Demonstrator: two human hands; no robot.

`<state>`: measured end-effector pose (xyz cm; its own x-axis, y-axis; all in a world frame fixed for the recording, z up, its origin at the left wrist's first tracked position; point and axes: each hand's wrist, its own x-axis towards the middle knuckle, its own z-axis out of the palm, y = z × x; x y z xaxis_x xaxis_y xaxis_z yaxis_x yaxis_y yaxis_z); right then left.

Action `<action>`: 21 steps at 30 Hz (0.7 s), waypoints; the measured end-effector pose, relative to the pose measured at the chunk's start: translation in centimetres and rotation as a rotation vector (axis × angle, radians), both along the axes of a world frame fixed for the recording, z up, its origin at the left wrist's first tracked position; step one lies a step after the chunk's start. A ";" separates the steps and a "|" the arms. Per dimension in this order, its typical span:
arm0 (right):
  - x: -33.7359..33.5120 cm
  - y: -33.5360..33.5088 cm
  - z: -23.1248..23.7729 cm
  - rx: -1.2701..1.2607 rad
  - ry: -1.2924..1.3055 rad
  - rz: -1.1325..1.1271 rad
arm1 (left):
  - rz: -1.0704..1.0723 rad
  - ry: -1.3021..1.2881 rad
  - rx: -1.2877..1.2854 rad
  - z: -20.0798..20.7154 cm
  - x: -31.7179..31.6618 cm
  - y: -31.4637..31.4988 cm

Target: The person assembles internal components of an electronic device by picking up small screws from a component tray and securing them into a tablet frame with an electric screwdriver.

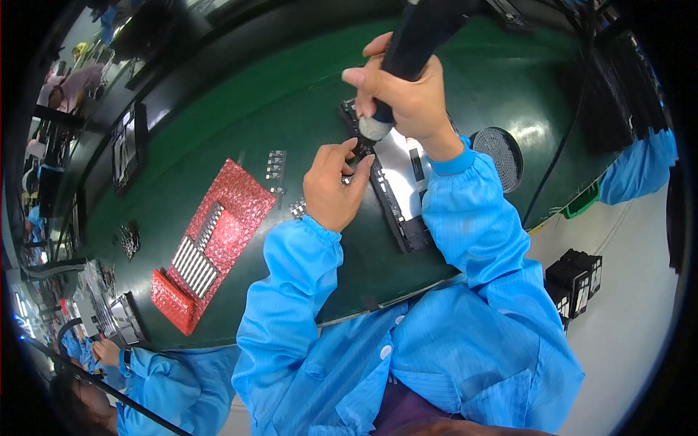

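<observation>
My right hand [411, 94] is wrapped round a thick black tube-shaped tool [407, 54], its pale grey round end pointing down. Below that end lies a flat black device frame [396, 211] with a shiny silver panel [398, 163], on the green table. My left hand [338, 182] has its thumb and fingertips closed at the frame's upper left edge, close to the tool's tip. Whether a small part is also between those fingers is hidden. Small silver-and-black pieces [298, 208] lie beside the left wrist.
Left of my arms, a red bubble-wrap sheet [243, 192] bears a row of silver strips [195, 265]. Small dark parts [275, 166] lie above it. A round black mesh-like dish [498, 158] sits right of my right forearm. A co-worker's blue sleeve [171, 381] reaches in at lower left.
</observation>
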<state>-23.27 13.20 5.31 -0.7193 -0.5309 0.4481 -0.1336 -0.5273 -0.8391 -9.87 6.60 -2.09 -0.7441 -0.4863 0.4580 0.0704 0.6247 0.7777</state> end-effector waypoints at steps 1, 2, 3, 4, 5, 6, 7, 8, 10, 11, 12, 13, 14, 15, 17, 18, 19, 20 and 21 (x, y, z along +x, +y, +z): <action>0.3 0.0 0.1 0.009 0.004 0.032 | -0.010 0.004 -0.029 -0.1 0.0 -0.1; 0.6 -0.1 0.2 0.019 0.009 0.064 | -0.020 0.009 -0.058 -0.1 0.0 -0.3; 0.7 0.0 0.2 0.021 0.014 0.073 | -0.027 0.008 -0.062 -0.4 0.1 -0.4; 0.6 0.4 0.6 0.017 0.014 0.066 | -0.023 0.011 -0.105 -0.6 0.2 -0.7; 0.4 0.9 1.4 0.047 0.039 0.031 | -0.020 0.015 -0.148 -0.7 0.4 -0.9; 0.3 1.5 2.0 0.078 0.063 -0.005 | -0.027 0.015 -0.151 -0.5 0.5 -1.0; -0.5 2.3 2.2 0.062 0.121 -0.031 | -0.002 0.044 -0.171 -0.2 0.6 -0.9; -1.2 3.3 2.5 0.075 0.154 -0.056 | 0.023 0.074 -0.190 0.1 0.7 -0.9; -1.3 5.3 3.1 -0.064 -0.061 0.032 | 0.007 0.043 -0.182 0.8 0.9 -0.4; -1.3 5.7 3.0 -0.060 -0.062 0.021 | -0.019 -0.012 -0.122 1.4 0.9 0.2; -1.3 6.0 2.7 -0.072 -0.023 0.004 | -0.044 -0.069 -0.063 1.9 0.7 0.8; -1.0 6.1 2.7 -0.090 0.015 -0.008 | -0.089 -0.040 -0.028 2.3 0.5 1.7; -0.7 6.4 2.7 -0.092 0.012 -0.013 | -0.094 -0.044 -0.030 2.2 0.3 2.4; -0.3 6.8 2.9 -0.065 0.015 -0.001 | -0.140 -0.010 -0.063 2.1 0.0 3.0; -0.1 7.6 2.9 -0.058 0.033 0.029 | -0.207 0.018 -0.061 2.4 -0.6 4.1; -0.3 8.1 3.0 -0.056 0.032 0.020 | -0.216 0.017 -0.060 2.7 -0.5 4.3; -0.5 9.0 3.5 -0.012 0.087 -0.025 | -0.229 -0.007 -0.071 3.1 -0.1 4.5; -1.1 10.1 3.5 0.038 0.142 -0.075 | -0.247 -0.030 -0.077 3.1 0.2 4.8; -1.8 11.2 3.3 0.026 0.179 -0.102 | -0.259 -0.026 -0.070 3.2 0.6 5.2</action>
